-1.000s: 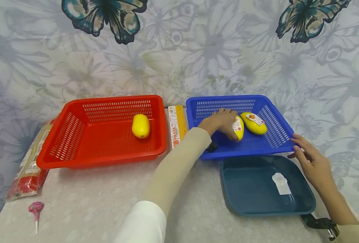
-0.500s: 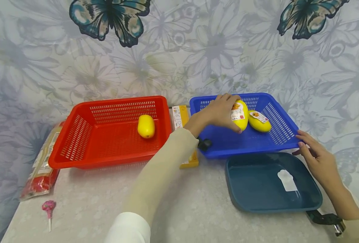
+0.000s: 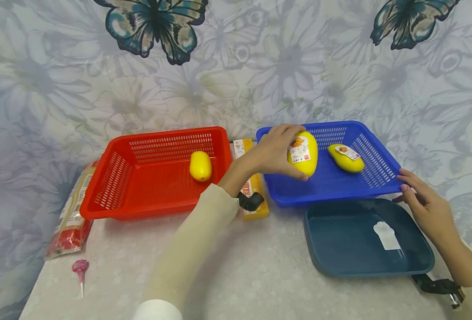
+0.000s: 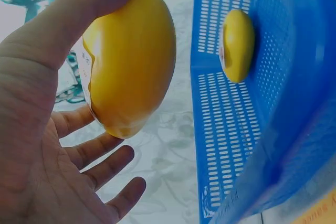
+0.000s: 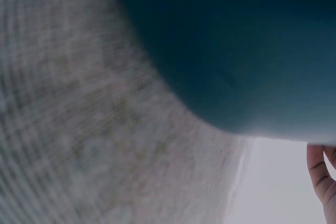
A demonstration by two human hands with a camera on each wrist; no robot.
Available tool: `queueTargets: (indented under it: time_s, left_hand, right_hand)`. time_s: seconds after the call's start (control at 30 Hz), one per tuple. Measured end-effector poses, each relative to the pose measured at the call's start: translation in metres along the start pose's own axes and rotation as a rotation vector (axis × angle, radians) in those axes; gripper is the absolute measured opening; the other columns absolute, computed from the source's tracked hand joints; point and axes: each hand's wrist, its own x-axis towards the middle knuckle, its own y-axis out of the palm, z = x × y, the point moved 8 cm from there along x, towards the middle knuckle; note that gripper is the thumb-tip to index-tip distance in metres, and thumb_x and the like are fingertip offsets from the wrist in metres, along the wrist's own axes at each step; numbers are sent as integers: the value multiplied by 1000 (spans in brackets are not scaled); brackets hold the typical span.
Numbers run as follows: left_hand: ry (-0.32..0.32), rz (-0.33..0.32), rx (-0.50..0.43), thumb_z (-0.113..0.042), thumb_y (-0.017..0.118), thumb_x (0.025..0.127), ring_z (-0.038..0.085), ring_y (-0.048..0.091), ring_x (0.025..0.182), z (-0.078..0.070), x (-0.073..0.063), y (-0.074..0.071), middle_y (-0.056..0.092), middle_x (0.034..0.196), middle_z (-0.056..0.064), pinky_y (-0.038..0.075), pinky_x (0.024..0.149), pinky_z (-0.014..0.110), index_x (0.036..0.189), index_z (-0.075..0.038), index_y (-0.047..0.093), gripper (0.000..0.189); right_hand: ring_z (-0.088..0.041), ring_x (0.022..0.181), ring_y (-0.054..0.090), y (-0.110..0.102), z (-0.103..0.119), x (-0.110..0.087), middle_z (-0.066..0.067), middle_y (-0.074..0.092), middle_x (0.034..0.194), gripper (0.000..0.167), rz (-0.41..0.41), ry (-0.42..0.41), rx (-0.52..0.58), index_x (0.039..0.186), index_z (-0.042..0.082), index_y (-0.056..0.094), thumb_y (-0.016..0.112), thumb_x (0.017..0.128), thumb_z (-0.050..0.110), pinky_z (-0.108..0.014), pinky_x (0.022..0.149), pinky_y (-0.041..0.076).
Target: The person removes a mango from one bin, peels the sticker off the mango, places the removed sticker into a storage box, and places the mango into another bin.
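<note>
My left hand (image 3: 273,153) grips a yellow mango (image 3: 304,155) with a white label, holding it up over the left part of the blue basket (image 3: 295,191). In the left wrist view the thumb lies across the mango's top and the fingertips are behind and below it. A second labelled mango (image 3: 345,158) lies inside the blue basket. My right hand (image 3: 429,209) holds the basket's front right corner between thumb and fingers. In the right wrist view only a bit of that hand (image 5: 323,177) shows at the edge.
A red basket (image 3: 156,210) at left holds one yellow mango (image 3: 200,166). Between the baskets lies a pasta box (image 3: 255,211). A dark teal tray (image 3: 347,249) with a white paper piece stands in front of the blue basket. At far left are a plastic packet (image 3: 69,222) and a pink lollipop (image 3: 80,269).
My left hand has taken hold of the mango in the blue basket, lifted it and moved it leftward, away from the other mango. My right hand stays at the basket's corner.
</note>
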Motion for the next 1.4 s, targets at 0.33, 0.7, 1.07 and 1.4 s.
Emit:
queueTargets:
  time_s: [0.33,0.7,1.07,1.4]
  left_hand:
    - [33,-49,-47,-66,80,67,15,29,134,-1,-46,-11,33,152,-2,34,108,35,154,-23,30,110]
    - [45,-92,-9,-62,83,67,14,31,133,1,-92,-12,36,149,-3,32,107,39,153,-21,33,108]
    - [5,-98,-98,-57,84,67,17,36,128,17,-128,-1,38,147,-3,36,102,43,152,-22,34,105]
    - [-29,-95,-86,-58,85,67,16,35,129,25,-155,4,38,147,-5,35,104,40,152,-23,35,105]
  right_hand:
    - [27,92,46,2,1,2,6,41,155,40,-6,-1,29,144,9,54,51,105,20,2,81,33]
    - [29,85,44,1,-1,5,7,39,155,41,-21,19,35,144,6,53,49,106,20,2,75,32]
    - [30,86,42,4,-2,2,0,39,156,40,-35,17,44,142,1,53,48,106,18,3,74,33]
    - [30,87,43,5,-1,0,11,38,155,41,-36,19,82,143,0,52,48,106,17,2,73,35]
